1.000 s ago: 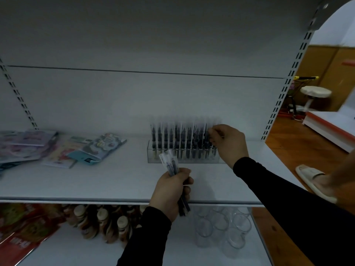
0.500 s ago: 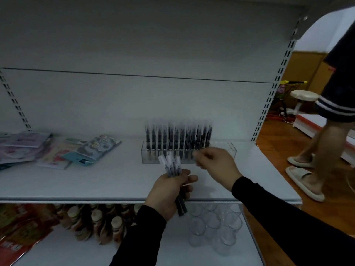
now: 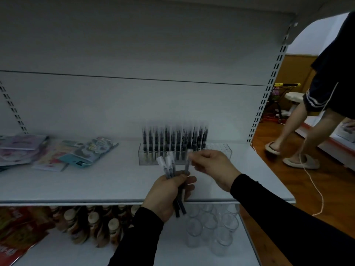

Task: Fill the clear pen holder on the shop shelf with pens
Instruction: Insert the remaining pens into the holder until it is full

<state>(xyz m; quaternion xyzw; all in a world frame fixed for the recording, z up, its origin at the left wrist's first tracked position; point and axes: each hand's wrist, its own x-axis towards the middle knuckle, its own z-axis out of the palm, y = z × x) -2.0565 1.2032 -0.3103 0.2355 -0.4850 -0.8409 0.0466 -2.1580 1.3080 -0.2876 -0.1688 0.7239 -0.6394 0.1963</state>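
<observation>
1. The clear pen holder (image 3: 184, 156) stands upright on the shop shelf (image 3: 96, 185), towards the back and right of centre. Most of its slots from the left end carry dark pens (image 3: 173, 139) standing capped end up; the right end (image 3: 219, 148) looks empty.
2. Just in front of the holder, the left hand (image 3: 167, 192) grips a small bundle of pens (image 3: 169, 167), fingers curled round the barrels, pale caps fanned upward and dark ends poking out below the fist.
3. The right hand (image 3: 213, 167) pinches the cap end of a single pen (image 3: 187, 160) at the bundle's right edge, thumb and fingers closed on it. The step in hand looks like drawing this pen free for the holder.
4. To do it well, I would pull the pen straight up along its length so the neighbours stay in the left grip, then carry it to the first free slot on the right and lower it upright without knocking the standing row.
5. Left on the same shelf lie flat packets of stationery (image 3: 76, 152).
6. On the lower shelf, clear cups (image 3: 209, 229) stand clustered beneath the hands, with brown bottles (image 3: 92, 223) to their left and red packets (image 3: 17, 231) further left.
7. At the right, another person's legs (image 3: 299, 127) show, in slippers on the wooden floor.
</observation>
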